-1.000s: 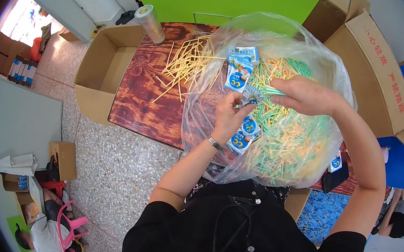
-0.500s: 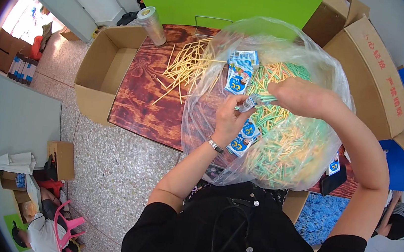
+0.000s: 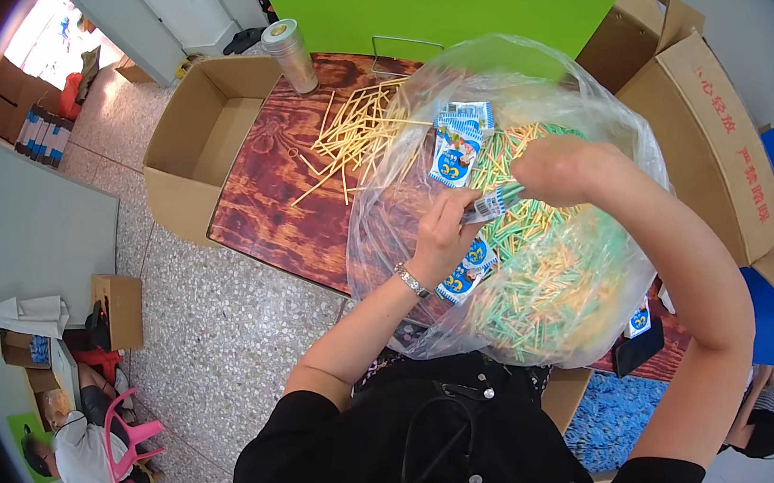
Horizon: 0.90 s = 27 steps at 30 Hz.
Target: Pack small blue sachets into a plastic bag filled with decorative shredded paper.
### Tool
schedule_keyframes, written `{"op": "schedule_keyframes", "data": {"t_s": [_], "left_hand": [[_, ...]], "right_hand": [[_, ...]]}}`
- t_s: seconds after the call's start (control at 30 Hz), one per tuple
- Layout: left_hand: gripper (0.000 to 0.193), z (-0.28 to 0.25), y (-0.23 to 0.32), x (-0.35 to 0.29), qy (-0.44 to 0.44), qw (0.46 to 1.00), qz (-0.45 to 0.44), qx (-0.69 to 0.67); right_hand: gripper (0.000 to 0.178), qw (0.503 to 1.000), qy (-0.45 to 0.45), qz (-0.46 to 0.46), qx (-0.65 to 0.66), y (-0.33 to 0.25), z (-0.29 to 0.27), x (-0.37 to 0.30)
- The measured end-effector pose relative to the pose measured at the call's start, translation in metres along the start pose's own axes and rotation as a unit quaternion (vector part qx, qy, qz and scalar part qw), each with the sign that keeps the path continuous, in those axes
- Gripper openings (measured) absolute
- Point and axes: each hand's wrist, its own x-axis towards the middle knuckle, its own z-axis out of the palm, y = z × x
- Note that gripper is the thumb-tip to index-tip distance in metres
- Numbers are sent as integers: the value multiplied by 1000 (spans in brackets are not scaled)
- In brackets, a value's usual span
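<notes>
My left hand [image 3: 442, 234] pinches a small blue-and-white packet [image 3: 484, 208] above a large clear plastic bag [image 3: 371, 230]. At the packet's upper right end, a few thin green sticks [image 3: 512, 191] reach toward my right hand [image 3: 555, 170]. That hand is closed around them, its fingertips partly hidden behind the back of the hand. Inside the bag lies a big heap of short green and yellow sticks [image 3: 533, 301]. Several blue-and-white packets [image 3: 455, 154] rest by the heap's upper left, and more packets [image 3: 466, 271] lie below my left hand.
Longer yellow sticks [image 3: 356, 138] are scattered on the red-brown table [image 3: 263, 199], near a clear lidded tub [image 3: 292, 54]. Open cardboard boxes stand left [image 3: 204, 125] and right [image 3: 700, 172]. A dark phone [image 3: 639, 347] lies at the right. Another person [image 3: 82, 445] sits by a pink chair.
The packet in my left hand has turned and now shows its side, angled up toward my right hand. Both hands have shifted only slightly.
</notes>
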Motion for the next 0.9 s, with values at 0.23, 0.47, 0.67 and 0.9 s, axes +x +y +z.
{"op": "schedule_keyframes", "data": {"t_s": [0.23,0.47,0.67,0.9], "left_hand": [[40,0,3,3,0,1000,-2,10],[38,1,6,2,-52,985,-136,-96],[34,11,-15,-9,-52,924,-223,-305],[37,9,-29,-22,-90,962,-153,-206]], "right_hand": [[29,994,-3,8,-108,-27,-9,-1],[46,978,156,-134,24,6,-3,-16],[35,931,263,-180,176,38,22,-27],[28,789,351,-164,476,11,44,-34]]}}
